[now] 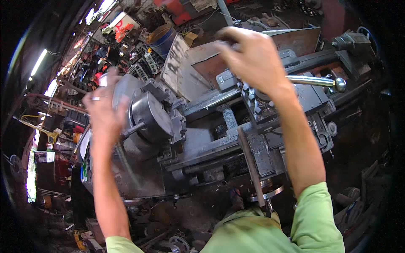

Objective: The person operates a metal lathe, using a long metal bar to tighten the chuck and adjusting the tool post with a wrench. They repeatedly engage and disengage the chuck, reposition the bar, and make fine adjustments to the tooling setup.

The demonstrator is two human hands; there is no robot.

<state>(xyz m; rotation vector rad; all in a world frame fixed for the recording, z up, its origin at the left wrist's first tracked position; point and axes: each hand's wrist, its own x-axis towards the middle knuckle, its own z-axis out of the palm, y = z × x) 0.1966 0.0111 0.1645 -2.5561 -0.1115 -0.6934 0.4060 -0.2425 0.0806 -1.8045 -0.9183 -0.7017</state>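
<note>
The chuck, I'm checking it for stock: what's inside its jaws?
A thin metal rod sticks out of the chuck toward the left hand. The hand covers the rod's outer end.

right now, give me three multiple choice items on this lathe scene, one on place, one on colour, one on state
1. Where is the left hand?
A. by the round chuck
B. on the floor
C. on the blue barrel

2. What colour are the sleeves?
A. red
B. light green
C. black

3. How is the right hand?
A. flat and open
B. out of view
C. curled, fingers bent

Answers: 1 A, the hand is raised just left of the chuck. 2 B, both short sleeves show light green. 3 C, its fingers bend above the lathe's carriage, though what they grip is hidden.
</note>
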